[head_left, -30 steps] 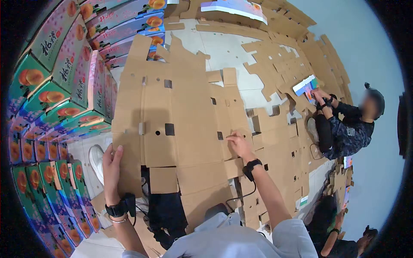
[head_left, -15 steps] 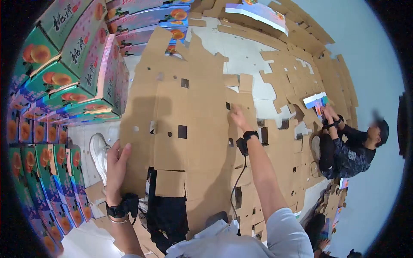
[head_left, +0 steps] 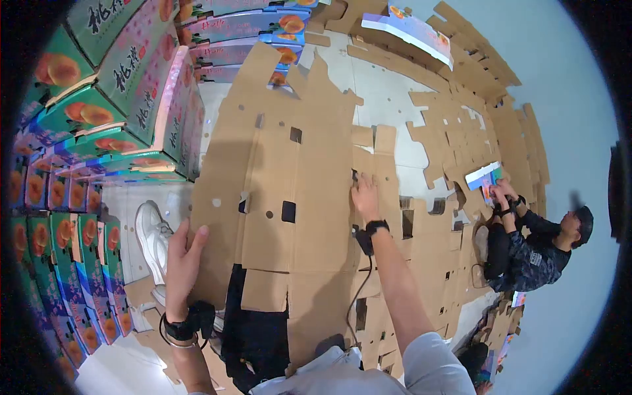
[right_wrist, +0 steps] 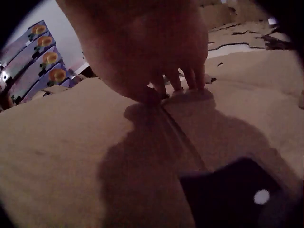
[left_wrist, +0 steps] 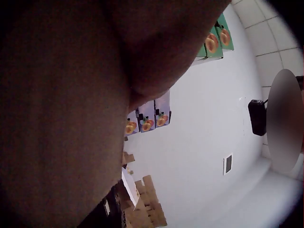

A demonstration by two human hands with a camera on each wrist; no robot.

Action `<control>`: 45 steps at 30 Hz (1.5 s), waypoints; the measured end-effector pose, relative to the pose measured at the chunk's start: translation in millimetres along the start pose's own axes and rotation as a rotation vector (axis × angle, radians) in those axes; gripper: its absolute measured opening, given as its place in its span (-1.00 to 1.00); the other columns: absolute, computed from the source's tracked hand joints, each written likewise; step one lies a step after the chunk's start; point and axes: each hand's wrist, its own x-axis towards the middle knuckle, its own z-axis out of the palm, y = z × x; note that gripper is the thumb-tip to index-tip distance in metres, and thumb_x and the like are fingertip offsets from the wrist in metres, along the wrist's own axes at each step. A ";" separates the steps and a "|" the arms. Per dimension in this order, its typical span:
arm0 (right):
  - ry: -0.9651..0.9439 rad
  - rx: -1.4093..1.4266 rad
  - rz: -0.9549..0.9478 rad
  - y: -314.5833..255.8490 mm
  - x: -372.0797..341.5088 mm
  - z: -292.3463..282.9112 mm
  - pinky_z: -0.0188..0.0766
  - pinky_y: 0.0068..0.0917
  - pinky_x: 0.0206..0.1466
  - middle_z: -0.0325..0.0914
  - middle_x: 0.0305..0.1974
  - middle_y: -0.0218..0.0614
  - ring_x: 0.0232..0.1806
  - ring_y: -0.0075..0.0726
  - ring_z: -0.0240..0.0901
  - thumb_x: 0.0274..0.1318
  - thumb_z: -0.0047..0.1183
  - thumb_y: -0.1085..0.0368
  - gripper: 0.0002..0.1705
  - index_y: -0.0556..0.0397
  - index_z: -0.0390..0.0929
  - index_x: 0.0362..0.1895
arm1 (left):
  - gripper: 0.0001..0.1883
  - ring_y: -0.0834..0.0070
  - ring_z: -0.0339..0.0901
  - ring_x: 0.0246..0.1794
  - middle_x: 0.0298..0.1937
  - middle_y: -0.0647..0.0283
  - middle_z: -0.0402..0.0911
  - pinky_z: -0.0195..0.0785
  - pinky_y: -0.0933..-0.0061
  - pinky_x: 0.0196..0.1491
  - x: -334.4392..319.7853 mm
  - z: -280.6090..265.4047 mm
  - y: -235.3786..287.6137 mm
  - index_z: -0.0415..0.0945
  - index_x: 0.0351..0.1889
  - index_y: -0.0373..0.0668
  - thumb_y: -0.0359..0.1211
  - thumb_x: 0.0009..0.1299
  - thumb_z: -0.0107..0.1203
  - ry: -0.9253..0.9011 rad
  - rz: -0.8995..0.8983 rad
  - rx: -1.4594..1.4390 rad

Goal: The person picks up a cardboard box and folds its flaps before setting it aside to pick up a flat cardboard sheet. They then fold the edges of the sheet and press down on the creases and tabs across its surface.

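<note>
A large brown cardboard sheet point(head_left: 270, 230), die-cut with slots, round holes and crease lines, stretches out before me in the head view. My left hand point(head_left: 183, 266) holds its left edge, thumb on the upper face and fingers along the outer side; the fingertips are partly hidden. Farther over, my right hand point(head_left: 365, 196) rests on the sheet's right part, fingers forward beside a small dark slot. In the right wrist view the fingertips point(right_wrist: 202, 85) touch the board near a crease running to a dark cut-out point(right_wrist: 232, 190).
Stacked printed peach boxes point(head_left: 141, 108) rise on the left, with more rows point(head_left: 72, 276) below. Further cut cardboard point(head_left: 454, 131) covers the floor at right. A seated person point(head_left: 536, 243) handles a printed box piece point(head_left: 484, 178). A white shoe point(head_left: 151, 240) stands left of the sheet.
My right hand has moved forward along the sheet's right part, from a pointing pose to several fingers on the board. The left hand stays at the left edge. The head view has shifted.
</note>
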 end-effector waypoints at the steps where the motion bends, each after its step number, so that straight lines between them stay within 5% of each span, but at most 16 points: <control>1: -0.059 0.125 0.002 -8.3 -13.4 -14.3 0.02 -0.06 0.39 0.13 0.36 -0.04 0.35 0.13 0.07 0.14 -0.13 0.24 -0.40 -0.02 0.23 0.31 | -0.68 0.59 0.33 -0.32 -0.34 0.27 0.52 0.23 0.57 -0.22 -0.5 0.0 -4.2 0.45 -0.04 -0.35 -0.25 0.45 0.01 0.032 0.074 0.016; 4: -0.069 0.461 -0.006 -1.1 -53.8 -16.1 -0.05 -0.08 0.43 0.09 0.38 -0.04 0.37 0.12 0.04 0.14 -0.11 0.28 -0.37 -0.08 0.19 0.36 | -0.66 0.60 0.37 -0.28 -0.31 0.25 0.54 0.24 0.57 -0.18 -4.4 3.9 5.2 0.45 -0.01 -0.35 -0.23 0.45 0.01 0.035 0.114 0.014; 6: -0.102 0.434 -0.021 12.4 -81.3 -29.2 -0.03 -0.14 0.44 0.07 0.40 -0.06 0.40 0.09 0.00 0.13 -0.08 0.30 -0.34 -0.15 0.19 0.37 | -0.65 0.60 0.39 -0.25 -0.29 0.24 0.56 0.26 0.57 -0.16 -3.2 4.3 -1.2 0.45 -0.01 -0.36 -0.23 0.45 0.02 0.008 0.111 -0.020; 8: -0.349 0.630 0.004 16.6 -114.7 -64.5 0.04 -0.16 0.41 0.08 0.39 -0.05 0.40 0.07 0.01 0.14 -0.04 0.29 -0.38 -0.17 0.25 0.34 | -0.64 0.60 0.42 -0.23 -0.27 0.22 0.57 0.27 0.56 -0.14 1.1 4.3 -17.0 0.45 -0.01 -0.37 -0.23 0.44 0.02 -0.019 0.108 -0.059; 12: -0.242 0.527 0.047 49.4 -186.7 -100.7 0.13 -0.19 0.35 0.12 0.37 -0.03 0.35 0.06 0.11 0.14 0.00 0.22 -0.40 -0.09 0.29 0.30 | -0.64 0.49 0.53 -0.21 -0.23 0.14 0.63 0.35 0.44 -0.14 -7.3 5.6 -3.9 0.46 -0.06 -0.40 -0.24 0.41 0.07 0.053 0.167 0.065; 14: 0.055 0.420 0.292 74.7 -225.1 -100.0 0.17 -0.27 0.32 0.27 0.26 -0.03 0.23 -0.05 0.29 0.19 0.00 0.17 -0.43 0.08 0.29 0.26 | -0.64 0.44 0.56 -0.22 -0.24 0.10 0.64 0.37 0.40 -0.14 -11.1 8.0 6.1 0.46 -0.07 -0.41 -0.25 0.39 0.09 -0.002 0.133 0.074; 16: 0.025 0.522 0.460 106.8 -257.3 -83.0 0.23 -0.29 0.26 0.34 0.20 -0.05 0.19 -0.09 0.33 0.19 0.01 0.15 -0.45 0.14 0.33 0.21 | -0.61 0.48 0.52 -0.17 -0.16 0.14 0.63 0.36 0.47 -0.10 -10.0 9.7 3.2 0.48 -0.04 -0.38 -0.20 0.38 0.13 0.046 0.188 0.349; 20: -0.077 0.808 0.836 115.2 -267.6 -73.5 0.30 -0.31 0.16 0.51 0.01 -0.04 0.08 -0.16 0.41 0.17 0.03 0.04 -0.42 0.19 0.41 0.15 | -0.66 0.53 0.50 -0.27 -0.27 0.19 0.62 0.34 0.51 -0.19 -15.4 16.3 10.0 0.50 -0.12 -0.38 -0.25 0.36 0.16 0.103 0.289 0.289; 22: -0.117 0.848 0.790 115.7 -259.9 -68.2 0.32 -0.32 0.10 0.53 -0.03 -0.09 0.02 -0.23 0.42 0.16 0.05 0.03 -0.44 0.19 0.45 0.10 | -0.76 0.55 0.36 -0.51 -0.53 0.17 0.53 0.26 0.50 -0.38 -11.8 12.9 7.8 0.48 -0.31 -0.38 -0.32 0.34 0.15 0.105 0.389 0.309; 24: -0.154 0.884 0.745 109.9 -252.6 -67.9 0.34 -0.34 0.04 0.56 -0.08 -0.14 -0.03 -0.30 0.43 0.15 0.08 0.03 -0.47 0.19 0.48 0.05 | -0.77 0.58 0.31 -0.53 -0.55 0.18 0.51 0.23 0.50 -0.41 -16.2 14.8 15.9 0.48 -0.33 -0.38 -0.34 0.33 0.16 0.108 0.414 0.251; 29: 0.195 0.953 0.715 101.8 -244.7 -69.0 0.27 -0.48 -0.38 0.47 -0.50 -0.43 -0.44 -0.53 0.30 0.10 0.17 0.09 -0.66 0.15 0.52 -0.41 | -0.80 0.67 0.25 -0.56 -0.59 0.18 0.47 0.19 0.52 -0.47 -29.4 16.2 37.1 0.49 -0.33 -0.35 -0.36 0.31 0.18 0.099 0.463 0.227; 32: 0.397 0.926 0.697 102.2 -249.8 -75.4 0.14 -0.52 -0.47 0.32 -0.58 -0.52 -0.49 -0.61 0.17 0.11 0.17 0.10 -0.63 0.05 0.39 -0.57 | -0.80 0.57 0.27 -0.64 -0.60 0.16 0.47 0.19 0.51 -0.50 -35.8 10.8 37.7 0.50 -0.33 -0.32 -0.35 0.29 0.19 0.147 0.535 0.284; 36: 0.387 0.962 0.653 59.7 -241.1 -157.1 0.09 -0.53 -0.52 0.24 -0.62 -0.58 -0.53 -0.64 0.11 0.12 0.18 0.08 -0.57 -0.02 0.29 -0.61 | -0.78 0.67 0.17 -0.58 -0.64 0.20 0.39 0.08 0.52 -0.54 -40.9 16.1 50.7 0.46 -0.38 -0.36 -0.37 0.30 0.21 0.148 0.484 0.437; 38: 0.443 0.988 0.674 52.2 -236.5 -173.5 0.09 -0.53 -0.54 0.23 -0.62 -0.59 -0.55 -0.64 0.09 0.12 0.18 0.07 -0.57 -0.03 0.28 -0.61 | -0.69 0.28 0.16 -0.74 -0.70 0.03 0.30 0.10 0.37 -0.59 -36.3 18.0 46.9 0.35 -0.51 -0.30 -0.30 0.27 0.21 0.165 0.538 0.448; 45: 0.726 0.853 0.624 48.1 -216.5 -205.4 0.23 -0.57 -0.39 0.44 -0.48 -0.46 -0.44 -0.62 0.24 0.16 0.18 0.14 -0.68 0.19 0.52 -0.33 | -0.69 0.41 0.07 -0.70 -0.71 0.10 0.24 0.05 0.47 -0.59 -32.5 30.0 57.8 0.33 -0.52 -0.28 -0.32 0.27 0.24 0.228 0.621 0.394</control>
